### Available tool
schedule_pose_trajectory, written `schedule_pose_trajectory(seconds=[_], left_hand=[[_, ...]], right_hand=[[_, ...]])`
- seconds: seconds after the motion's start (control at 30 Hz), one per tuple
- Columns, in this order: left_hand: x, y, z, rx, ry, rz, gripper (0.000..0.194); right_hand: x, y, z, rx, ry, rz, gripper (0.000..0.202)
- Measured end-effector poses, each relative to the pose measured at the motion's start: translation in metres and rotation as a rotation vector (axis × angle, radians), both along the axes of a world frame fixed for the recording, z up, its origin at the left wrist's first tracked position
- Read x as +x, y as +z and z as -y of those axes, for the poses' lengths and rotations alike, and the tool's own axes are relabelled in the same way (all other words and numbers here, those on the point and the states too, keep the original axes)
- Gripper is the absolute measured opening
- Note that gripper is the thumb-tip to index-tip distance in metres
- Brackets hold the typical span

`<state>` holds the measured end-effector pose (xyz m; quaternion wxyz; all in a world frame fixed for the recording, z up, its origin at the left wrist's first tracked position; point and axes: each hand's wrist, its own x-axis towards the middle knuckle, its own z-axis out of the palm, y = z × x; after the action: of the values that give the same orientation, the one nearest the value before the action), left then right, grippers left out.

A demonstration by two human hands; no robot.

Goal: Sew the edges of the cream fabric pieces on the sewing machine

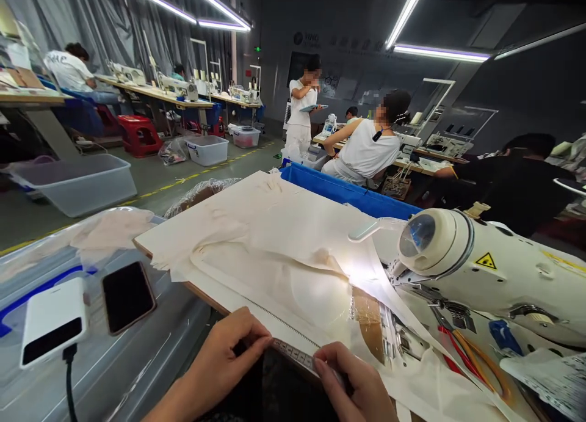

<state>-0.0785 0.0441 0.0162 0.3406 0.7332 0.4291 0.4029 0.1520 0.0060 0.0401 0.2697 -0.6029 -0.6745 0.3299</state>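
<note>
Between my two hands a short stretch of pale measuring tape (293, 352) with dark marks runs along the table's front edge. My left hand (224, 355) is closed, thumb and forefinger pinching the tape's left end. At its other end my right hand (350, 376) grips the tape with thumb and curled fingers; the part inside that hand is hidden. Sheer cream fabric (265, 275) lies loosely folded on the white tabletop (284, 205), just beyond my hands. Its right side reaches under the lit area of the sewing machine (439, 245).
On a plastic lid at left lie a white power bank (55, 318) with a cable and a phone (128, 297). Coloured wires (467, 355) hang by the machine. A blue bin (348, 190) stands behind the table. Several people sit or stand farther off, including a seated person (366, 147).
</note>
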Motion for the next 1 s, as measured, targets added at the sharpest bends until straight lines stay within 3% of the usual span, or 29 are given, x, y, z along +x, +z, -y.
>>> schedule_pose_trajectory(seconds=[0.13, 0.23, 0.6, 1.0], left_hand=[[-0.002, -0.008, -0.019, 0.406, 0.083, -0.033, 0.01], [-0.004, -0.013, -0.028, 0.525, 0.092, -0.103, 0.02], [-0.012, -0.036, -0.026, 0.568, 0.046, -0.463, 0.041], [-0.004, -0.031, -0.026, 0.559, 0.131, -0.514, 0.036]], right_hand=[[-0.003, 0.007, -0.024, -0.035, -0.018, -0.006, 0.034], [-0.003, 0.004, -0.04, -0.049, -0.025, 0.051, 0.031], [-0.003, 0.0, -0.049, -0.113, -0.048, 0.088, 0.032], [-0.007, -0.002, -0.051, -0.103, -0.043, 0.099, 0.032]])
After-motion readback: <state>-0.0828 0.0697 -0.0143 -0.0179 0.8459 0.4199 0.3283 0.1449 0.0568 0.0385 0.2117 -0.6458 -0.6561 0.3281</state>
